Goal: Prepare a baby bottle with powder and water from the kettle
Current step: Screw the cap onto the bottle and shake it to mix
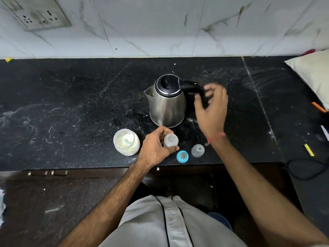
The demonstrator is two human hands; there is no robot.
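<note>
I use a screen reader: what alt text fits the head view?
A left hand grips an open baby bottle on a black counter while the right hand reaches, blurred, for the steel kettle's handle. A powder jar stands left.

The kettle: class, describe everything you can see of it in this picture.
The kettle has a brushed steel body, a black lid that is shut, and a black handle pointing right. Its spout points left. It stands upright on the dark speckled counter, behind the baby bottle held by the left hand. The right hand is blurred, open, right at the handle; whether it touches it cannot be told. No base or cord shows under it.
</note>
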